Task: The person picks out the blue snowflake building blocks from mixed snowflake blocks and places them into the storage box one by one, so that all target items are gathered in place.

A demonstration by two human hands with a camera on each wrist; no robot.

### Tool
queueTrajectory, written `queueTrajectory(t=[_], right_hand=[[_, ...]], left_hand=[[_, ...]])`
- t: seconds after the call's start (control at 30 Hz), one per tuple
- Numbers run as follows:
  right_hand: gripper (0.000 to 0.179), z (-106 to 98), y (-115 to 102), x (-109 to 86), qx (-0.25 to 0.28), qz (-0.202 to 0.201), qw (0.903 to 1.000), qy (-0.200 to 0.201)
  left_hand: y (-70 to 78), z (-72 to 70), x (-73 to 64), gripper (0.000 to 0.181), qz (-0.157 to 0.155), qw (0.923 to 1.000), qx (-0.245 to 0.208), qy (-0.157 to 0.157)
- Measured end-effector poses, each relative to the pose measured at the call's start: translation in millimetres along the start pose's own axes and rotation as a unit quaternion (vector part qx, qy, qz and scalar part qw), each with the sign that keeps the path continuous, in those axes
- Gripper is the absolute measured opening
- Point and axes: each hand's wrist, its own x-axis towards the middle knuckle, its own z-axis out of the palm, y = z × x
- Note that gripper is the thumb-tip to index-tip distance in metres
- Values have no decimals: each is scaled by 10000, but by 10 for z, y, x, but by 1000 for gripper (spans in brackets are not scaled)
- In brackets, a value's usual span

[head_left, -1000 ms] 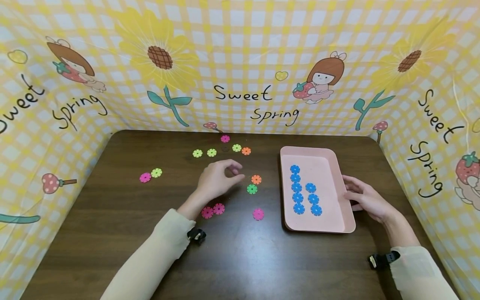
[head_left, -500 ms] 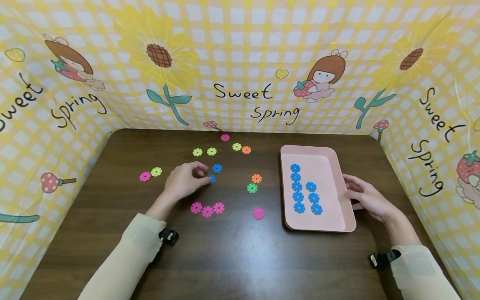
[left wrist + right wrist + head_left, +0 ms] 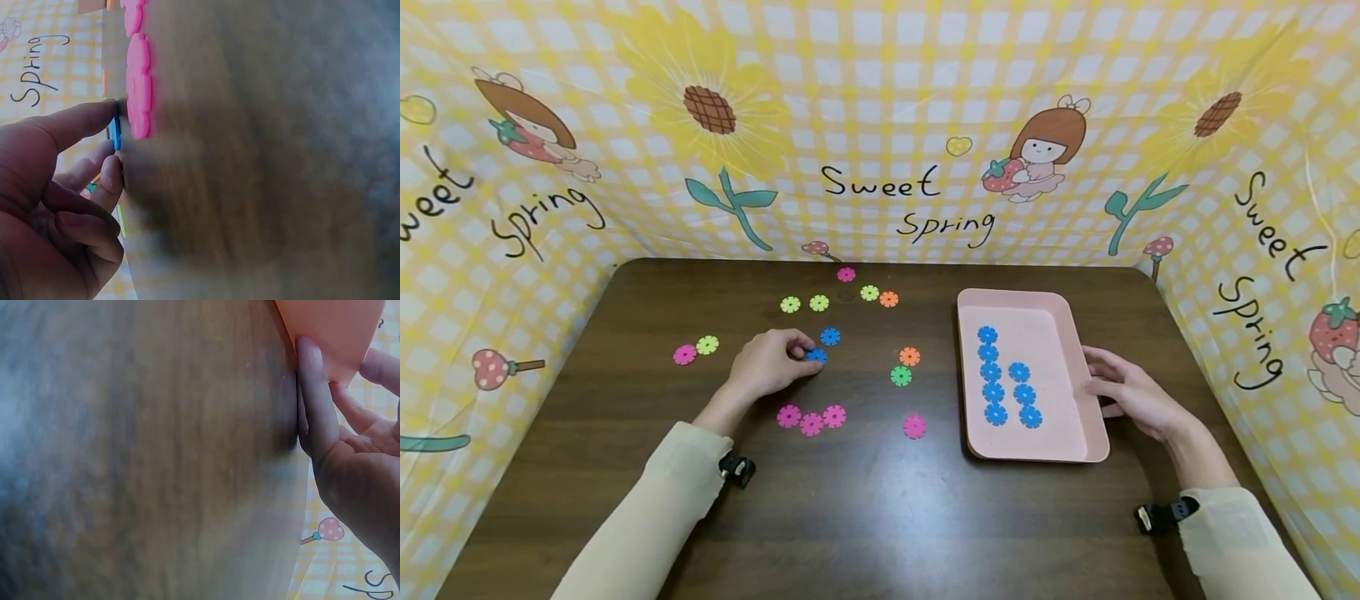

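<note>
In the head view my left hand [image 3: 769,362] pinches the edge of a blue flower-shaped disc [image 3: 817,357] lying low over the table. A second blue disc [image 3: 830,337] lies just beyond it. The left wrist view shows the thumb [image 3: 84,122] and a fingertip on opposite edges of the pinched blue disc [image 3: 115,128]. My right hand [image 3: 1138,398] holds the right side of a pink tray [image 3: 1067,433], with thumb and fingers at its rim. Two columns of blue discs [image 3: 990,372] lie in the tray's left half. In the right wrist view, fingers [image 3: 310,359] touch the tray wall [image 3: 334,337].
Three pink discs [image 3: 811,424] lie in front of the left hand, another pink disc [image 3: 914,427] nearer the tray. Orange [image 3: 909,357] and green [image 3: 901,376] discs lie between. Yellow-green discs [image 3: 819,303] lie farther back. A checked cloth [image 3: 880,100] encloses the table's back and sides.
My left hand has moved left from over the table's middle, uncovering two blue discs, and now pinches the nearer one. The right hand and the tray have stayed put.
</note>
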Motion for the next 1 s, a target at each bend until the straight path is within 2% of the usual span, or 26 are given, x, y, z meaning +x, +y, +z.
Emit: queueTrajectory(t=[0.33, 0.67, 1.0], right_hand=[[70, 6, -10, -3, -2, -15, 10000, -20], [70, 10, -11, -10, 19, 16, 10000, -16], [71, 4, -10, -8, 58, 9, 10000, -24]], left_hand=[[27, 21, -20, 30, 41, 9997, 242, 96], [99, 43, -96, 28, 418, 9951, 801, 394], [186, 9, -125, 27, 515, 9963, 563, 385]])
